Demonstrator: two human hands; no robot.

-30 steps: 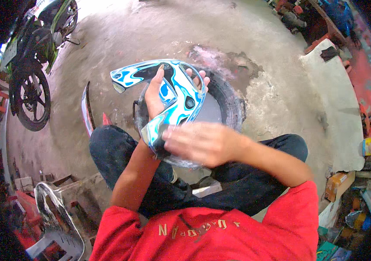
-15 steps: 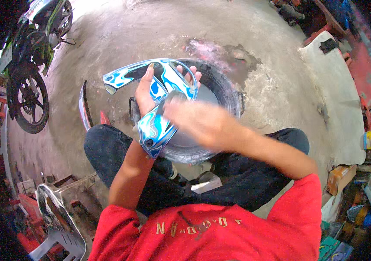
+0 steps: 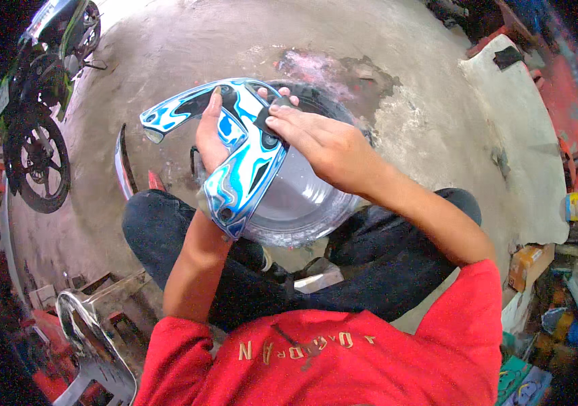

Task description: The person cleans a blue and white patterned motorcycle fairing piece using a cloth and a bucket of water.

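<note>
A curved motorcycle body panel (image 3: 245, 162), swirled in blue, white and black, is held up over a round tub (image 3: 292, 235) of cloudy water. My left hand (image 3: 212, 139) supports it from behind, thumb over the inner edge and fingertips showing past the far edge. My right hand (image 3: 336, 149) presses a small dark piece, apparently sandpaper (image 3: 262, 122), flat against the panel near its outer bend. Its fingers are together over that piece, which they partly hide.
A motorcycle (image 3: 37, 149) stands at the far left. Closer in, a slim curved part (image 3: 124, 162) lies on the concrete floor. A plastic chair (image 3: 89, 345) is at the lower left. Along the right are a pale slab (image 3: 516, 149), a cardboard box (image 3: 529, 267) and clutter.
My right hand has slid up along the panel, from its lower arm to the outer bend. The panel and left hand sit slightly further left and higher in view.
</note>
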